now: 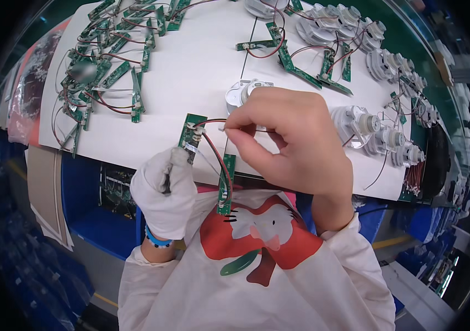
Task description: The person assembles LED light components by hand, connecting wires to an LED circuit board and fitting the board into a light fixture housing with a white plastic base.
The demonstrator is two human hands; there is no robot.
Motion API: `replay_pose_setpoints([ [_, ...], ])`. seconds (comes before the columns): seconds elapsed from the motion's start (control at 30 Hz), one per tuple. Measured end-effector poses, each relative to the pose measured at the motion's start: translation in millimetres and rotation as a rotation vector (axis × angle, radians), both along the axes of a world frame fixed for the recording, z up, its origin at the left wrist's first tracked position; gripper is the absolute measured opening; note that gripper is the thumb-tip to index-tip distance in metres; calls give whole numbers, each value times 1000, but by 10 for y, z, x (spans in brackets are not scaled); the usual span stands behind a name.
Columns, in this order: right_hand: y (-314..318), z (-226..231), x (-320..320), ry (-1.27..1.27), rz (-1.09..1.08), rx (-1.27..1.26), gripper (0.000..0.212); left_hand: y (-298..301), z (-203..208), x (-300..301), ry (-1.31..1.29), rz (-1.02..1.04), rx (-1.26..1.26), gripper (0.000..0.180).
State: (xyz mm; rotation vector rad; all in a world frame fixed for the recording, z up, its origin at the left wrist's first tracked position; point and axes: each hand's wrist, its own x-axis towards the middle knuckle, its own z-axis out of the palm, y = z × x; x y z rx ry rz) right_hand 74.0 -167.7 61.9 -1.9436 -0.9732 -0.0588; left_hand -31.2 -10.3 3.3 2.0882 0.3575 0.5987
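My left hand (166, 190), in a white glove, pinches a narrow green circuit board (195, 120) upright above the table's near edge. From that board's white connectors, red and black wires and a pale ribbon lead to a second green circuit board (225, 205), which hangs in front of my apron. My bare right hand (290, 140) is closed in a pinch at the end of a red and black wire (216, 120) running from the held board. The fingertips hide the wire's far end. Just behind my right hand stands a white round motor-like part (236, 98), partly covered by it.
Many wired green circuit boards (135, 99) lie across the white table (191, 66) on the left. Several white round parts (350, 122) line the right side, with more boards (284, 55) at the back. A blue bin (102, 226) sits below the left edge.
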Motion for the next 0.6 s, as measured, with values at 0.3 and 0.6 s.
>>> replay_pose_setpoints([
  [0.3, -33, -138, -261, -17, 52, 4, 10, -163, 129, -128, -18, -33, 168, 4],
  [0.6, 119, -99, -71, -39, 29, 27, 12, -66, 211, 143, -169, -26, 274, 23],
])
